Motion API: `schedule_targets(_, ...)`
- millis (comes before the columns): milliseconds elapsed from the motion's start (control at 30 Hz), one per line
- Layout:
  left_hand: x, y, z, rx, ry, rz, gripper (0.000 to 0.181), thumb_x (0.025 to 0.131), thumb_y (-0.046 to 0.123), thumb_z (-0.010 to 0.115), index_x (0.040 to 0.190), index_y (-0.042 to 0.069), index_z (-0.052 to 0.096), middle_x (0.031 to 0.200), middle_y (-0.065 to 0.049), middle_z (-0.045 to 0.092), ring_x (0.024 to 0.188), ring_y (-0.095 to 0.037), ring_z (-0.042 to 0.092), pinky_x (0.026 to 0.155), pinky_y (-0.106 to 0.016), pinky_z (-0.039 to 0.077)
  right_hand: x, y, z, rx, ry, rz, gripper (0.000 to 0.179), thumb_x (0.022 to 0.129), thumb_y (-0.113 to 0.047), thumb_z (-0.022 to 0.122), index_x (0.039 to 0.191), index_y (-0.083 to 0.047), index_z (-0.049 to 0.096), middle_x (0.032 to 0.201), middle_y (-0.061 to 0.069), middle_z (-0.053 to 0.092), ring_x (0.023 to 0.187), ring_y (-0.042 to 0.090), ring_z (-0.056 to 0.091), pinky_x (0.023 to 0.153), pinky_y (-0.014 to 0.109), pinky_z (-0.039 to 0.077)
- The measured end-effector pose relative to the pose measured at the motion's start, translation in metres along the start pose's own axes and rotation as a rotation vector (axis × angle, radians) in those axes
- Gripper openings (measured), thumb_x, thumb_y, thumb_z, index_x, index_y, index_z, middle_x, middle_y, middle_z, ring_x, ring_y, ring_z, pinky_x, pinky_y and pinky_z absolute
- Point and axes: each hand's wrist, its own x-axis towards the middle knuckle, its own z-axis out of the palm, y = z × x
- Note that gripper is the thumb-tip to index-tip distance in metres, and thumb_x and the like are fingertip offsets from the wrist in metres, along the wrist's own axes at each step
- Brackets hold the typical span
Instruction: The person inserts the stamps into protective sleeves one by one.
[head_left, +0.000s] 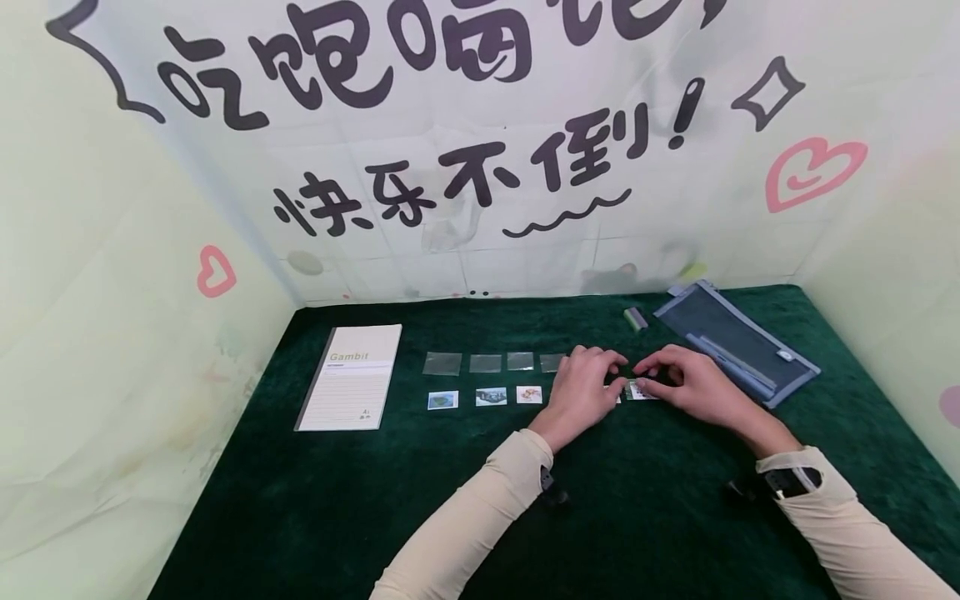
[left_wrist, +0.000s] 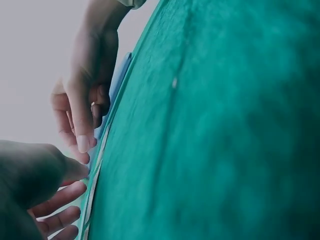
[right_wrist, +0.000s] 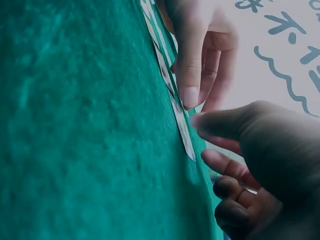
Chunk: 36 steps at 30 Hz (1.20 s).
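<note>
Several small picture cards lie in a row on dark green cloth, among them a blue-green one [head_left: 442, 400] and a pinkish one [head_left: 528, 395]. Behind them runs a row of clear plastic squares [head_left: 442, 363]. My left hand [head_left: 585, 385] is low over the row's right part and partly hides a card. Facing it, my right hand [head_left: 693, 385] has its thumb over the edge of the rightmost card [head_left: 637, 390]. Both hands keep thumb and index finger apart, with fingertips almost meeting. In the right wrist view the cards [right_wrist: 172, 102] appear edge-on beside the thumbs.
A notebook [head_left: 348, 379] marked Gambit lies at the left. Back right is a blue mesh zip pouch [head_left: 738, 342] with slim items on it, and a small purple-green block [head_left: 635, 319] sits nearby. A printed white curtain [head_left: 465, 258] walls the back.
</note>
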Motion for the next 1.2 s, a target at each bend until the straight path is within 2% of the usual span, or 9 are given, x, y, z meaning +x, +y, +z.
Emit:
schedule_targets(200,-0.004,-0.015,-0.012,-0.014,0.051,0.006,0.023,0.106,0.028,0.072,0.129,0.027,0.076,0.125,0.008,0.074,0.112,-0.013,0.06,0.099,-0.033,0.053,0.009,-0.011,0.013,0.007,-0.014,-0.073,0.016,0.1,-0.016,0.079,0.116,-0.017,0.078,0.095,-0.005,0.07,0.066,0.006,0.049,0.059,0.025,0.043)
schedule_targets(333,-0.003,-0.024,-0.019,-0.012,0.057,-0.01,0.022,0.106,0.026,0.071,0.128,0.026,0.076,0.13,0.005,0.073,0.116,-0.016,0.061,0.102,-0.036,0.054,0.014,-0.018,0.02,-0.018,-0.066,-0.061,0.022,0.098,-0.024,0.083,0.119,-0.016,0.079,0.101,-0.004,0.072,0.078,0.008,0.054,0.068,0.026,0.046)
schedule_targets(533,0.002,-0.036,-0.024,-0.005,0.023,-0.024,0.025,0.107,0.028,0.071,0.132,0.026,0.075,0.138,0.002,0.07,0.123,-0.019,0.06,0.107,-0.039,0.054,0.016,-0.023,0.024,-0.039,-0.115,-0.014,0.024,0.097,-0.033,0.085,0.116,-0.019,0.079,0.109,-0.001,0.073,0.099,0.015,0.059,0.082,0.034,0.047)
schedule_targets(667,0.004,-0.041,-0.024,0.004,-0.018,-0.045,0.028,0.107,0.033,0.07,0.134,0.025,0.075,0.141,0.001,0.069,0.126,-0.02,0.059,0.111,-0.042,0.053,0.016,-0.024,0.026,-0.016,-0.115,-0.006,0.019,0.096,-0.031,0.085,0.111,-0.022,0.078,0.107,-0.002,0.071,0.094,0.015,0.058,0.08,0.032,0.046)
schedule_targets(867,0.005,-0.045,-0.023,0.037,-0.053,-0.063,0.032,0.107,0.039,0.07,0.134,0.023,0.075,0.143,0.0,0.068,0.129,-0.021,0.06,0.111,-0.042,0.054,0.02,-0.023,0.029,0.027,-0.131,-0.004,0.017,0.096,-0.025,0.085,0.11,-0.023,0.074,0.095,-0.006,0.069,0.079,0.011,0.057,0.069,0.026,0.047)
schedule_targets(1200,0.007,-0.044,-0.025,0.041,-0.068,-0.078,0.033,0.106,0.04,0.072,0.134,0.022,0.075,0.144,0.0,0.067,0.128,-0.02,0.059,0.112,-0.041,0.054,0.02,-0.026,0.025,0.131,-0.134,-0.006,0.01,0.101,-0.025,0.079,0.109,-0.027,0.075,0.092,-0.005,0.067,0.076,0.011,0.057,0.067,0.026,0.048)
